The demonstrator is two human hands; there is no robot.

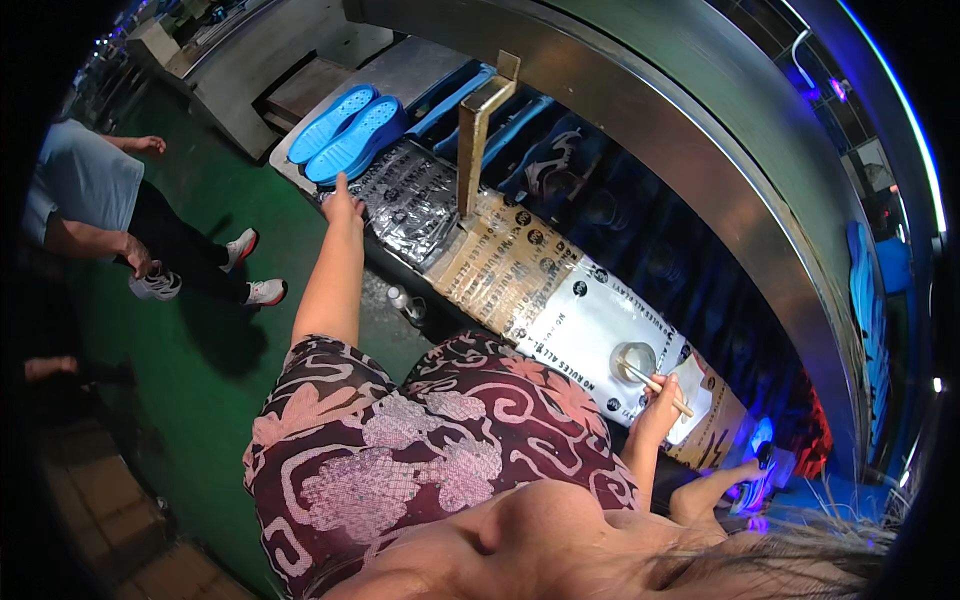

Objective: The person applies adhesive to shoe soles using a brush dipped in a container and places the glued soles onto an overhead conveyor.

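Note:
My left arm stretches forward, and my left hand (343, 207) is at the near end of a blue shoe sole (352, 143), a finger extended to its edge. A matching blue sole (335, 122) lies right beside it on the ledge. Whether my fingers press on the sole or just touch it is hard to see. My right hand (655, 412) is closed around a thin wooden-handled brush (672, 393). The brush's far end dips into a small clear cup (632, 362), which stands on a white printed sheet (590, 325) covering the ledge.
Behind a metal post (470, 150), a conveyor carries more blue soles (515, 130) and shoe uppers (560, 165) under a curved metal hood (690, 130). A bottle (405, 303) stands below the ledge. At left a person (90, 190) holds a shoe (157, 283); another person's hand (745, 472) is at lower right.

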